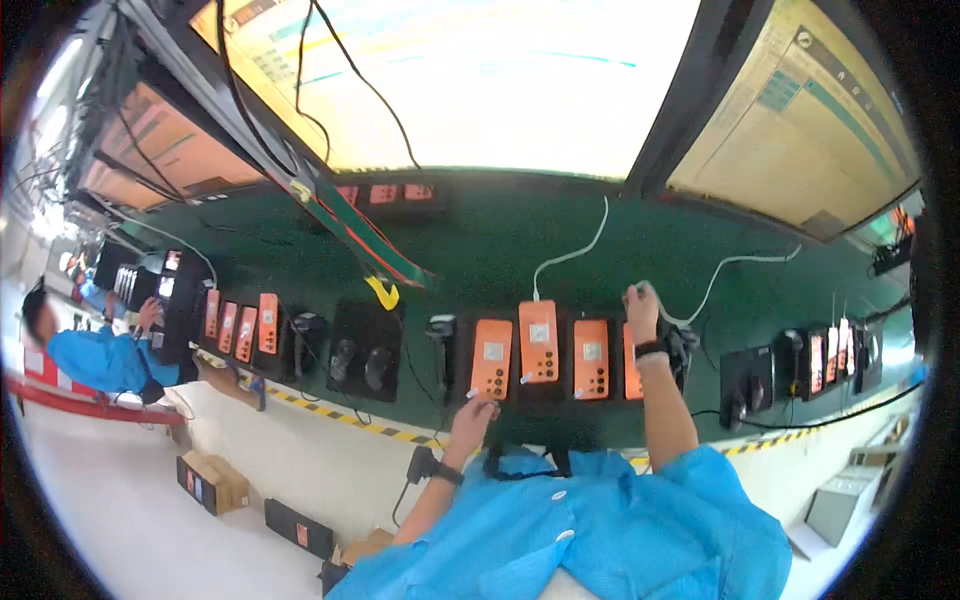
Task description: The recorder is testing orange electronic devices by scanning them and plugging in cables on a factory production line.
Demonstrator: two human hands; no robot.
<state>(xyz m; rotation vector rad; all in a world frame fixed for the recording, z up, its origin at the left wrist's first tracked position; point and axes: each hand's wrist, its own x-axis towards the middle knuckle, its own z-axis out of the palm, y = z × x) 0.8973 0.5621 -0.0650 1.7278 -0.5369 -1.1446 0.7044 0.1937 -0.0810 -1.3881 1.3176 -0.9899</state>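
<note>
Blue sleeves (pixel 600 520) lay nearest. Left hand (pixel 474 412), fingers loosely curled, touched the first of four orange devices (pixel 491 358). Right hand (pixel 640 305) pinched a white cable (pixel 735 265) beyond the fourth; one device (pixel 538 342) appeared cabled, three remained.

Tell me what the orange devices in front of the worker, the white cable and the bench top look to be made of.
Orange devices: probably moulded plastic, matt; even colour, rounded corners, little glare.
White cable: likely rubber or plastic sheath; it bends loosely across the bench.
Bench top: seems a dark green mat, perhaps rubber; flat, dull, no grain.
The right hand grips another white cable's end; the left hand touches the leftmost device.
</note>
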